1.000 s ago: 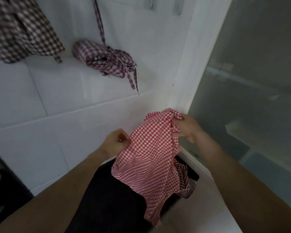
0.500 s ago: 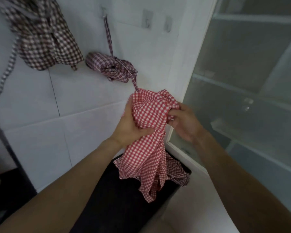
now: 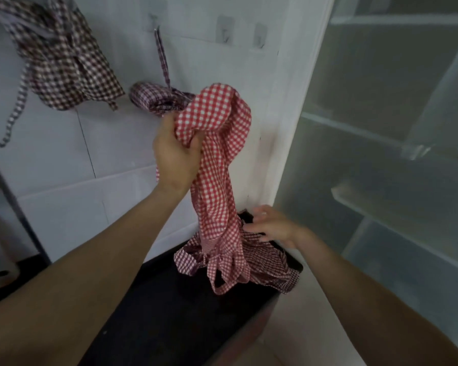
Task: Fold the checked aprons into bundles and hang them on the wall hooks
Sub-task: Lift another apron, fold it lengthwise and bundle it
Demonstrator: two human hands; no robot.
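The fingers of the left hand (image 3: 176,157) are clenched on a bunched fold near the top of the red checked apron (image 3: 217,165), which is held up at the centre of the frame so that the cloth is draped over the fist and hung down in a long twisted tail. Half a second ago both hands were closed on that upper bunch; since then the right hand (image 3: 271,227) has been let go and dropped to the lower right of centre, where its fingers are spread loosely against the ruffled hem, with nothing gripped (a little blur makes exact contact hard to judge). The apron has thus been raised and lengthened, not bundled, so the fold is judged to be only beginning, with the lower end probably about to be gathered upward. The hem is trailed onto the black bin (image 3: 196,313) at the lower centre, where a darker checked cloth (image 3: 273,270) is partly buried under it. Behind the fist, a rolled maroon bundle (image 3: 156,97) is hung by its strap from a hook in the upper centre and is partly hidden. A brown checked apron (image 3: 64,67) is cut off at the upper left. Two bare wall hooks (image 3: 259,35) are blurred near the top edge.
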